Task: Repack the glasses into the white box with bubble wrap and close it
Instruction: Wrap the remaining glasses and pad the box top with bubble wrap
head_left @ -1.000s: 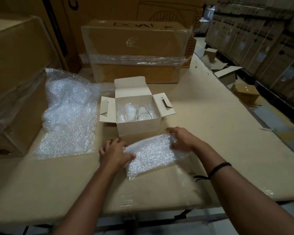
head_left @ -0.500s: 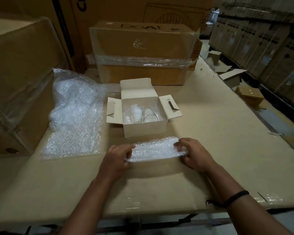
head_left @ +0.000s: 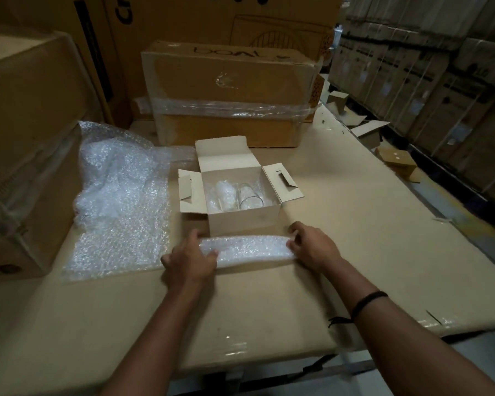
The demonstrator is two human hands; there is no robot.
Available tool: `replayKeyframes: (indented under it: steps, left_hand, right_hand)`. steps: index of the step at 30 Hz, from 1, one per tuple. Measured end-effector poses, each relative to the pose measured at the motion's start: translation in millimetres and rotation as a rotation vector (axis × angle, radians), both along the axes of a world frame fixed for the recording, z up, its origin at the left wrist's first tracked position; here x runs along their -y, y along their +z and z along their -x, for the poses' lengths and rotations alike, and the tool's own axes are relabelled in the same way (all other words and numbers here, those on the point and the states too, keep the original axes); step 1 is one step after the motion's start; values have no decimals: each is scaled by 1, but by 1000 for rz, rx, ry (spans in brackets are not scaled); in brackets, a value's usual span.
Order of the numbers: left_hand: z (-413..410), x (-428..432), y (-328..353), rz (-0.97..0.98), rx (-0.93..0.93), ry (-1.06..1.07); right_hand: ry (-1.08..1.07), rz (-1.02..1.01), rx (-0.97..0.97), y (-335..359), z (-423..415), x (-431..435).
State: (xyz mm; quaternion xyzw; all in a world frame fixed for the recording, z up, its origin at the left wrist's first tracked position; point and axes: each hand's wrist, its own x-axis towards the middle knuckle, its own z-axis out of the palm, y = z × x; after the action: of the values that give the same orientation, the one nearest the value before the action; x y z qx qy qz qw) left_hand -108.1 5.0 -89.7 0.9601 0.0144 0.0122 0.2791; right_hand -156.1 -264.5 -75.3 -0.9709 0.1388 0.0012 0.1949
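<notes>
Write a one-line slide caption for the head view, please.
The left hand and right hand grip a bubble wrap strip before the open white box holding glasses.

Bare forearms, no sleeves; thin black band (head_left: 367, 302) on right wrist, loose end trailing.

Between the left hand (head_left: 189, 260) and the right hand (head_left: 312, 247), the strip of bubble wrap (head_left: 249, 248) is translucent white, dotted with small bubbles. Just beyond them the box (head_left: 243, 222) is plain white. Under them the tabletop (head_left: 355, 224) is tan cardboard. The right wristband (head_left: 367, 302) is black.
</notes>
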Motion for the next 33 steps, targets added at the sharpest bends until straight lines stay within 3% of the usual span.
replayKeyframes:
  steps: [4,6,8,11,15,18,24,29,33]
  left_hand:
    - [1,-6,-4,-79,277,-177]
    - [-1,-11,-11,-76,376,-343]
    - [1,-16,-15,-45,374,-453]
    - [3,-22,-14,-34,325,-489]
    - [0,-30,-16,-184,250,-596]
    - [-1,-31,-19,-179,253,-597]
    - [-6,-27,-16,-73,453,-558]
    - [-19,-21,20,136,627,-490]
    - [-47,-9,48,57,712,-412]
  right_hand:
    - [44,197,213,-1,6,-14]
    - [181,182,364,1,11,-20]
    - [337,179,262,3,16,-30]
    - [329,222,-41,0,22,-39]
    - [261,256,-90,5,21,-43]
    - [258,287,-124,5,16,-47]
    - [301,327,31,10,4,-38]
    - [285,120,319,54,-27,-20]
    - [266,27,411,81,-63,-9]
